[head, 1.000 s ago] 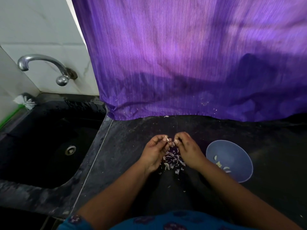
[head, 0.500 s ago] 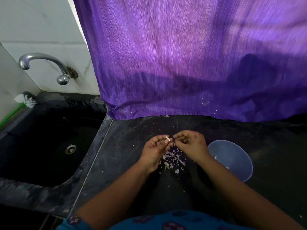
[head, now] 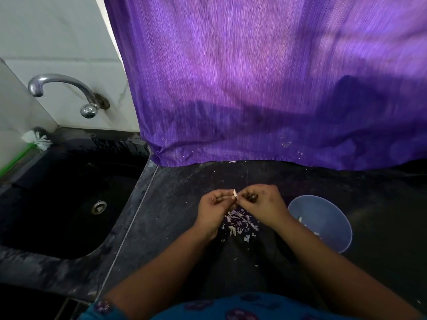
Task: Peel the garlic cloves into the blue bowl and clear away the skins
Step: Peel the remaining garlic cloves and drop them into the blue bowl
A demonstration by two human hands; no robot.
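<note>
Currently a small pale garlic clove is pinched between the left hand and right hand over loose papery skins mid-counter, so it could be dropped short of the round blue plastic bowl nearer the counter's right edge.

Bare dark stone worktop lies open between the black sunken sink and the round blue plastic bowl, with a hanging purple cloth curtain closing off the back.
</note>
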